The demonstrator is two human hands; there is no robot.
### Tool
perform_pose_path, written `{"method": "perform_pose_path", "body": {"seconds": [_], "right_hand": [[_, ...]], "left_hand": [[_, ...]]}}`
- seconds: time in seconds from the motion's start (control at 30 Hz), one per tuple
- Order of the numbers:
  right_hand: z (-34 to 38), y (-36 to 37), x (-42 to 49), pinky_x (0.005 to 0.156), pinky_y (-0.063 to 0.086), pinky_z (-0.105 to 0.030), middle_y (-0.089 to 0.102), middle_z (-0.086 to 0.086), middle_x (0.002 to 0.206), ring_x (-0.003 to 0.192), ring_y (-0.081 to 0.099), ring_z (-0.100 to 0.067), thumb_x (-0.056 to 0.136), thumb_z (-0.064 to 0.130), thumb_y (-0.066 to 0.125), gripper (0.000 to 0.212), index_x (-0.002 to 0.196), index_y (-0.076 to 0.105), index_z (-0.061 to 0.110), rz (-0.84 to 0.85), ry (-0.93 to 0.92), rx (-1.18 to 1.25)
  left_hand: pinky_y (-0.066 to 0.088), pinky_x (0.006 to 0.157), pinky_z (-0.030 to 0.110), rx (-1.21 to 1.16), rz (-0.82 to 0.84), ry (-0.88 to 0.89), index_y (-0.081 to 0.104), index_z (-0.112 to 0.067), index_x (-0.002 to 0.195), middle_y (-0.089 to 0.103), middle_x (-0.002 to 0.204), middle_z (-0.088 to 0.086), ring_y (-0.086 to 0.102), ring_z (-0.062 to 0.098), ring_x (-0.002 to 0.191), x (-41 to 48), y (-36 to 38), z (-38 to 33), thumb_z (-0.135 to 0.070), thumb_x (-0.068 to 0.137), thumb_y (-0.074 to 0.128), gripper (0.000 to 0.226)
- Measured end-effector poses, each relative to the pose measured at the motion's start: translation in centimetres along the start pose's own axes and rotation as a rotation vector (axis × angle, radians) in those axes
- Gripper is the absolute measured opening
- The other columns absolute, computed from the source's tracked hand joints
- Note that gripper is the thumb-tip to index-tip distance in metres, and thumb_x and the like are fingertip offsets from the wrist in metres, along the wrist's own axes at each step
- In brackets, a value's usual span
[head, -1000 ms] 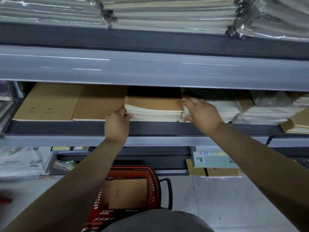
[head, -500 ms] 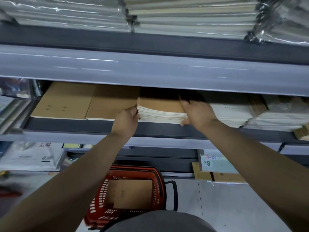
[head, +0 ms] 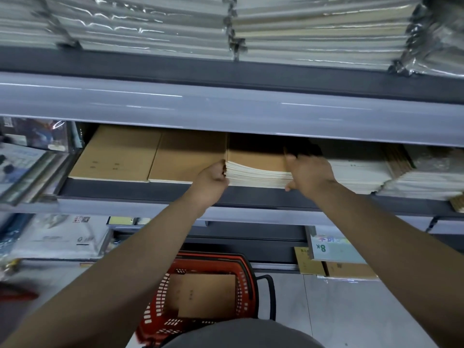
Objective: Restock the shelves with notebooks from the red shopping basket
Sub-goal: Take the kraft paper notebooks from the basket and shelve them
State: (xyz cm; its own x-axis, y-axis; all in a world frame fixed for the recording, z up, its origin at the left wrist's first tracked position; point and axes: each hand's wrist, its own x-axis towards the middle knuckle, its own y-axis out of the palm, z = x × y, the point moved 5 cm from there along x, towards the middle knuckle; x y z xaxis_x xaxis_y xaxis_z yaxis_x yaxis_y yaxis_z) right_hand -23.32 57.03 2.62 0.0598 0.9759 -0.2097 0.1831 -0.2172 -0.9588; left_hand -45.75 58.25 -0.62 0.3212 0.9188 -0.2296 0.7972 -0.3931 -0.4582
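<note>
While my left hand grips the stack of notebooks at its left edge, my right hand clasps its right edge, fingers reaching over the top. Since a second ago the stack has slid deeper onto the shelf, so it's nearly seated; below the stack, more notebooks wait in the red shopping basket.

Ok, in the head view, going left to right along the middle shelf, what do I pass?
Plastic-wrapped items → flat brown notebook → second brown notebook → left hand → notebook stack held at both ends → right hand → white-edged stacks → wrapped stacks.
</note>
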Motion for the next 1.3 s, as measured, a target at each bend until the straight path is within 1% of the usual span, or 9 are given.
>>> {"method": "perform_pose_path", "body": {"seconds": [0.2,0.33,0.5,0.8,0.93,1.03,1.1,1.17,1.3], "right_hand": [[2.1,1.8,-7.6,0.100,0.043,-0.026,0.059,-0.008,0.121,0.116,0.053,-0.024,0.096,0.021,0.057,0.031,0.123,0.060,0.005,-0.734,0.193,1.096],[2.6,7.4,-7.9,0.088,0.036,0.002,0.057,-0.005,0.120,0.118,0.054,-0.023,0.094,-0.010,0.047,0.034,0.127,0.055,-0.001,-0.535,0.540,1.580],[1.7,8.2,-7.0,0.111,0.037,-0.029,0.059,-0.012,0.125,0.121,0.055,-0.026,0.089,-0.020,0.041,0.044,0.128,0.055,-0.003,-0.507,0.584,1.587],[1.6,8.7,-7.4,0.102,0.039,-0.017,0.062,-0.001,0.129,0.120,0.056,-0.014,0.093,-0.009,0.043,0.045,0.131,0.058,0.010,-0.498,0.590,1.565],[1.5,9.5,-7.4,0.093,0.036,-0.012,0.060,0.011,0.131,0.119,0.055,-0.008,0.096,0.002,0.045,0.045,0.134,0.058,0.023,-0.446,0.602,1.491],[1.8,8.9,-7.4,0.089,0.033,0.000,0.060,0.004,0.124,0.115,0.054,-0.008,0.096,-0.005,0.044,0.043,0.133,0.057,0.010,-0.422,0.599,1.520],[2.3,8.0,-7.3,0.094,0.040,-0.012,0.063,0.001,0.104,0.098,0.058,-0.007,0.094,-0.011,0.043,0.035,0.115,0.066,0.005,-0.391,0.623,1.677],[3.1,7.3,-7.0,0.096,0.046,-0.037,0.066,-0.019,0.094,0.092,0.065,-0.020,0.092,-0.015,0.042,0.025,0.096,0.065,-0.006,-0.370,0.674,1.917],[4.2,5.8,-6.2,0.116,0.027,-0.044,0.041,-0.035,0.140,0.133,0.042,-0.035,0.098,-0.007,0.038,0.034,0.128,0.039,-0.022,-0.158,0.883,2.462]], "left_hand": [[0.040,0.080,0.000,-0.189,-0.035,0.016,0.055,-0.035,0.134,0.063,0.123,-0.021,0.057,-0.004,0.109,-2.3,1.2,-0.3,0.009,0.093,0.034,0.063],[0.039,0.071,-0.002,-0.288,-0.131,-0.013,0.053,-0.035,0.135,0.062,0.116,-0.025,0.058,-0.005,0.097,-2.3,1.6,-0.1,0.010,0.093,0.033,0.065],[0.036,0.076,-0.005,-0.315,-0.162,-0.003,0.043,-0.022,0.148,0.052,0.139,-0.012,0.048,0.003,0.124,-2.4,2.4,0.6,0.012,0.093,0.031,0.066],[0.036,0.066,-0.004,-0.235,-0.125,0.013,0.035,-0.019,0.151,0.045,0.141,-0.012,0.056,-0.015,0.094,-2.6,2.5,0.3,0.012,0.094,0.031,0.065],[0.051,0.089,0.036,-0.046,-0.076,-0.003,0.015,-0.026,0.156,0.030,0.157,-0.007,0.061,0.033,0.113,-3.1,2.7,0.3,-0.001,0.100,0.034,0.064],[0.050,0.084,0.022,-0.032,-0.074,-0.014,0.020,-0.026,0.155,0.038,0.150,-0.012,0.063,0.022,0.106,-2.7,2.4,0.5,-0.001,0.100,0.035,0.062],[0.042,0.069,0.005,-0.178,-0.089,-0.084,0.029,-0.025,0.153,0.049,0.136,-0.011,0.057,0.005,0.086,-2.6,2.7,0.6,0.000,0.099,0.037,0.060],[0.037,0.097,0.014,-0.508,-0.124,-0.195,0.033,-0.014,0.149,0.049,0.144,0.007,0.054,0.024,0.120,-3.0,3.7,0.6,0.002,0.098,0.038,0.054],[0.017,0.118,0.038,-1.233,-0.116,-0.449,0.022,0.002,0.152,0.020,0.159,0.019,0.019,0.031,0.146,-3.6,5.3,-1.3,-0.009,0.102,0.035,0.053]]}}
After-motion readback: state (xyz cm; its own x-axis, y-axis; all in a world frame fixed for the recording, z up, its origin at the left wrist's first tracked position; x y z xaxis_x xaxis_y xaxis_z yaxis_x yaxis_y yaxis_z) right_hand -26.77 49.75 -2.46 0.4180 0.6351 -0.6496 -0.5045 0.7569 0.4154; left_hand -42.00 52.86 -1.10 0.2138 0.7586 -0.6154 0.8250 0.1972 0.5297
